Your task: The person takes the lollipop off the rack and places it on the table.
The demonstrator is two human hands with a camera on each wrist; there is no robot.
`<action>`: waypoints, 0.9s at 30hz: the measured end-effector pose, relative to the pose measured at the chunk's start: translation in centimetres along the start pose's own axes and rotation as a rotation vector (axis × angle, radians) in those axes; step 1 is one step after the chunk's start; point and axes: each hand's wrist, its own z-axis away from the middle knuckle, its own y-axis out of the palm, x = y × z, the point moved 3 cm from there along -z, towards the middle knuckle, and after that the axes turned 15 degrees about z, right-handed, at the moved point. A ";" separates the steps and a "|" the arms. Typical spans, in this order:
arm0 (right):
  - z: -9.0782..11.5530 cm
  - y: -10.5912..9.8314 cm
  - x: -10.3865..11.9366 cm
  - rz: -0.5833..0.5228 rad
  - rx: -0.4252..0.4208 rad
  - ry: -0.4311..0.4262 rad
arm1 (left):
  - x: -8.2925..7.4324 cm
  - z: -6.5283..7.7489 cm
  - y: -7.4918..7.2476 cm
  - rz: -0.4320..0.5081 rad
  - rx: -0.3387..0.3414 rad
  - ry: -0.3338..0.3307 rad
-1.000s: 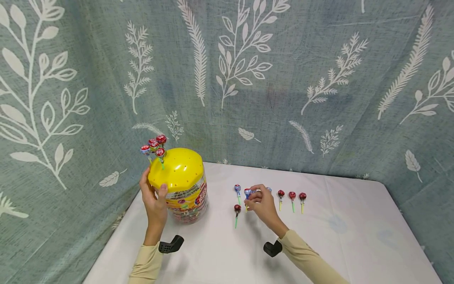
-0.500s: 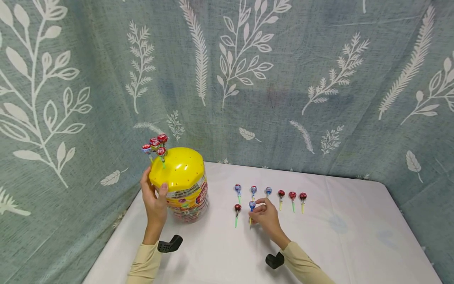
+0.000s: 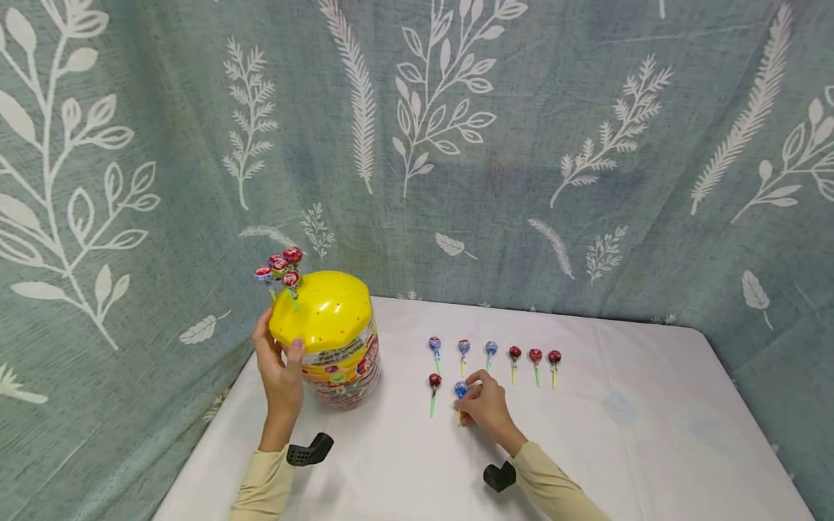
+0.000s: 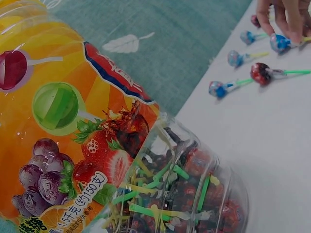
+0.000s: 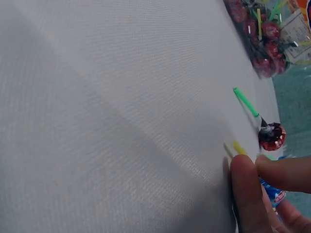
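Observation:
My left hand (image 3: 281, 387) holds a large clear jar (image 3: 352, 373) by its yellow lid (image 3: 335, 307), thumb in front and fingers at the far left side. Several wrapped lollipops (image 3: 291, 279) stand upright in holes at the lid's left edge. Farther right, my right hand (image 3: 490, 411) pinches the yellow stick of a blue lollipop (image 3: 460, 389) low over the table. Just left of it lies a dark red lollipop (image 3: 434, 380) with a green stick. The right wrist view shows thumb and finger on the stick, the blue wrapper (image 5: 275, 194) partly hidden behind them.
Behind the right hand runs a row of lollipops on the white tablecloth (image 3: 625, 449), blue ones (image 3: 435, 343) at left and red ones (image 3: 536, 355) at right. A patterned curtain (image 3: 495, 181) closes off the back. More lollipops (image 4: 194, 189) fill the jar.
My right hand has brought the blue lollipop from the back row toward the front, beside the dark red one. The left hand and the jar stay in place.

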 end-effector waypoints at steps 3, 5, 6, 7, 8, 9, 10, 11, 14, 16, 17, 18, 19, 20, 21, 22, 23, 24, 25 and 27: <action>0.1 0.0 0.0 0.014 0.005 0.013 | -0.5 0.0 0.2 -0.003 0.004 0.007; 0.2 0.0 0.0 0.019 0.005 0.020 | -0.5 0.0 0.2 -0.005 0.006 0.011; 0.2 0.0 0.1 0.020 0.005 0.023 | -0.5 0.0 0.2 -0.003 0.005 0.012; 0.2 -0.1 0.1 0.022 0.002 0.023 | -0.5 0.0 0.2 -0.001 0.004 0.013; 0.2 -0.2 0.3 0.028 -0.002 0.018 | -0.5 -0.1 0.2 0.003 0.003 0.015; 0.2 -0.3 0.4 0.041 -0.010 0.013 | -0.6 -0.1 0.1 0.005 0.002 0.018; 0.1 -0.4 0.6 0.055 -0.018 0.017 | -0.6 -0.1 0.2 0.009 0.002 0.021; 0.1 -0.6 0.8 0.065 -0.025 0.020 | -0.6 -0.1 0.2 0.014 0.001 0.024; -0.2 -1.0 1.5 0.080 -0.043 0.020 | -0.7 -0.1 0.2 0.014 0.005 0.029; -0.4 -1.2 2.1 0.065 -0.044 0.026 | -0.8 -0.1 0.2 0.004 0.008 0.021; -0.5 -1.3 2.4 0.050 -0.040 0.024 | -0.8 -0.1 0.2 -0.004 0.008 0.013; -0.6 -1.3 2.7 0.039 -0.036 0.021 | -0.8 -0.2 0.2 -0.014 0.010 0.002; -0.7 -1.4 3.0 0.023 -0.030 0.016 | -0.8 -0.2 0.1 -0.021 0.010 -0.009; -0.7 -1.5 3.4 0.008 -0.025 0.010 | -0.9 -0.2 0.1 -0.025 0.011 -0.020; -0.8 -1.6 3.7 -0.003 -0.019 0.001 | -0.9 -0.2 0.1 -0.030 0.012 -0.030; -0.9 -1.7 4.1 -0.017 -0.013 -0.006 | -1.0 -0.2 0.0 -0.033 0.015 -0.038; -0.9 -1.9 4.5 -0.029 -0.010 -0.018 | -1.1 -0.3 -0.1 -0.035 0.018 -0.045; -1.0 -2.2 4.9 -0.040 -0.007 -0.026 | -1.2 -0.3 -0.1 -0.037 0.021 -0.051; -1.1 -2.5 5.4 -0.049 -0.007 -0.039 | -1.3 -0.4 -0.1 -0.037 0.026 -0.055; -1.3 -3.3 6.4 -0.066 -0.013 -0.055 | -1.5 -0.5 -0.2 -0.037 0.041 -0.066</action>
